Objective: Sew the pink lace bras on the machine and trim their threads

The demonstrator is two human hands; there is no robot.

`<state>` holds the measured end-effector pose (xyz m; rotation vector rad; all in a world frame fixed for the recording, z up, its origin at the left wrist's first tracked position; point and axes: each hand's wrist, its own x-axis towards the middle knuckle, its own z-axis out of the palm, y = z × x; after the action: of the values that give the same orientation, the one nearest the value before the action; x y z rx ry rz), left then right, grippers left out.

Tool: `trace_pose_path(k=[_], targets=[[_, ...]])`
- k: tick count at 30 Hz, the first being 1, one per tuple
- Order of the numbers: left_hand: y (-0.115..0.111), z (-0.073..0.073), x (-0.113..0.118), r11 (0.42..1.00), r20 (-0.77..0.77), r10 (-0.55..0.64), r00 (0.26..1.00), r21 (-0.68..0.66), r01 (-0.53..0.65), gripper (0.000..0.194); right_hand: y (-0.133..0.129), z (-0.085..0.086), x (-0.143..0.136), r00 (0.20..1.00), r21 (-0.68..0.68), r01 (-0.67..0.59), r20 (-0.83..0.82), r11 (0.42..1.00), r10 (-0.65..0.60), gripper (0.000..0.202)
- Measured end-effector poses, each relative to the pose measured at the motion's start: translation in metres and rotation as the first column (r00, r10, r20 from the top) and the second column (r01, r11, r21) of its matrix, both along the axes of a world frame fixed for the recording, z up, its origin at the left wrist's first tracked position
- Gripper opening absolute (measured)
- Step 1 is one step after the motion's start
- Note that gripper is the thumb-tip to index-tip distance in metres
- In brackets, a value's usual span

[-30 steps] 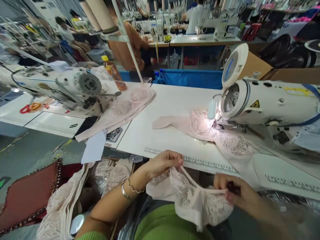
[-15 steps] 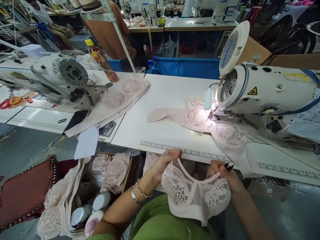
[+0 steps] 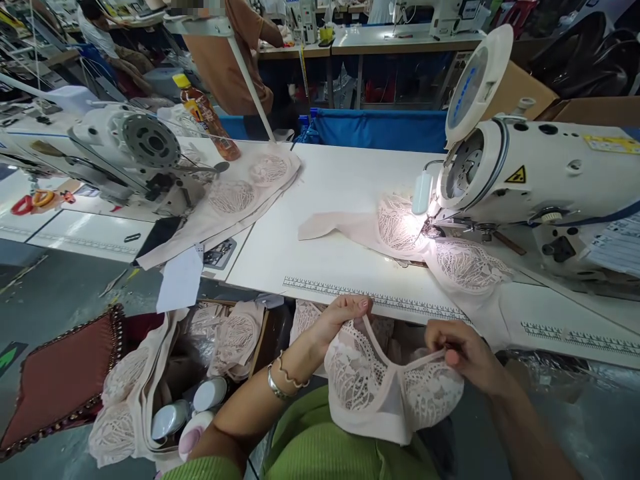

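A pale pink lace bra (image 3: 367, 383) hangs between my two hands, in front of my green top and below the table edge. My left hand (image 3: 340, 320) is closed on the upper end of its left cup, thumb on top. On the other cup's upper edge, my right hand (image 3: 463, 353) is closed in a pinch. Something dark shows between those right fingers, mostly hidden by them. Beyond my hands, a second lace bra (image 3: 467, 267) lies under the lit needle area of the sewing machine (image 3: 550, 167).
Another sewing machine (image 3: 125, 143) stands at left, beside more lace pieces (image 3: 233, 197) and a drink bottle (image 3: 207, 120). Below the table are stacked bras (image 3: 120, 393), thread cones (image 3: 170, 420) and a red cushioned seat (image 3: 60, 380). A person (image 3: 220, 67) is across the table.
My right hand has turned, and the dark pointed blades that stuck out of it are now tucked among the fingers. The bra stays stretched between both hands. The view has shifted slightly.
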<state>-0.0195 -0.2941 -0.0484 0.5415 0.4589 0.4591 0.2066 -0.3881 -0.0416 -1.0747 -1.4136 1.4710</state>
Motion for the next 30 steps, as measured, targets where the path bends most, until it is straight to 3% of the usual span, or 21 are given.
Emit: trace_pose_path(k=[2, 4, 6, 7, 8, 10, 11, 12, 15, 17, 21, 24, 26, 28, 30], targets=[[0.002, 0.0, 0.008, 1.0, 0.002, -0.012, 1.0, -0.002, 0.012, 0.059, 0.002, 0.012, -0.002, 0.976, 0.043, -0.111, 0.192, 0.993, 0.101, 0.06], [0.006, 0.003, 0.016, 0.999, -0.029, -0.016, 0.999, 0.046, 0.017, 0.056, 0.0, 0.028, -0.006, 0.94, 0.083, -0.224, 0.282, 0.971, 0.193, 0.049], [0.009, 0.012, 0.021, 0.963, -0.115, 0.068, 0.991, 0.268, -0.035, 0.048, -0.008, 0.044, -0.007, 0.931, 0.162, -0.234, 0.322, 0.959, 0.173, 0.047], [0.009, 0.018, 0.022, 0.888, -0.16, 0.178, 0.971, 0.452, -0.088, 0.043, -0.013, 0.052, -0.005, 0.94, 0.215, -0.19, 0.323, 0.958, 0.114, 0.049], [0.008, 0.026, 0.02, 0.749, -0.169, 0.32, 0.932, 0.648, -0.139, 0.036, -0.02, 0.058, -0.003, 0.945, 0.263, -0.126, 0.325, 0.956, 0.036, 0.05], [0.001, 0.041, 0.014, 0.385, -0.062, 0.504, 0.861, 0.909, -0.16, 0.02, -0.032, 0.067, 0.003, 0.921, 0.337, -0.001, 0.366, 0.941, -0.13, 0.048], [-0.006, 0.047, 0.01, 0.242, -0.005, 0.497, 0.868, 0.961, -0.134, 0.015, -0.037, 0.07, 0.004, 0.893, 0.362, 0.036, 0.407, 0.932, -0.193, 0.044], [-0.013, 0.052, 0.007, 0.141, 0.027, 0.435, 0.9, 0.985, -0.098, 0.014, -0.041, 0.07, 0.003, 0.86, 0.381, 0.054, 0.452, 0.923, -0.237, 0.04], [-0.038, 0.053, 0.003, -0.061, -0.015, 0.264, 0.965, 0.998, 0.032, 0.028, -0.045, 0.063, -0.009, 0.783, 0.407, 0.041, 0.554, 0.912, -0.283, 0.031], [-0.049, 0.044, 0.007, -0.143, -0.031, 0.336, 0.941, 0.986, 0.084, 0.031, -0.043, 0.053, -0.021, 0.749, 0.447, 0.069, 0.568, 0.892, -0.342, 0.029], [-0.057, 0.023, 0.016, -0.102, -0.025, 0.517, 0.856, 0.991, 0.09, 0.019, -0.041, 0.034, -0.039, 0.673, 0.593, 0.165, 0.516, 0.788, -0.529, 0.02], [-0.054, 0.017, 0.015, -0.066, -0.041, 0.484, 0.874, 0.994, 0.083, 0.018, -0.043, 0.026, -0.041, 0.669, 0.64, 0.162, 0.488, 0.751, -0.561, 0.018], [-0.052, 0.016, 0.013, 0.021, -0.092, 0.444, 0.891, 0.996, 0.092, 0.015, -0.044, 0.023, -0.04, 0.687, 0.646, 0.145, 0.479, 0.749, -0.546, 0.021], [-0.051, 0.015, 0.012, 0.156, -0.162, 0.428, 0.889, 0.982, 0.104, 0.01, -0.043, 0.021, -0.036, 0.693, 0.643, 0.126, 0.488, 0.756, -0.531, 0.025], [-0.05, 0.013, 0.011, 0.265, -0.216, 0.429, 0.877, 0.958, 0.106, 0.006, -0.041, 0.021, -0.03, 0.645, 0.645, 0.117, 0.529, 0.755, -0.551, 0.03]])
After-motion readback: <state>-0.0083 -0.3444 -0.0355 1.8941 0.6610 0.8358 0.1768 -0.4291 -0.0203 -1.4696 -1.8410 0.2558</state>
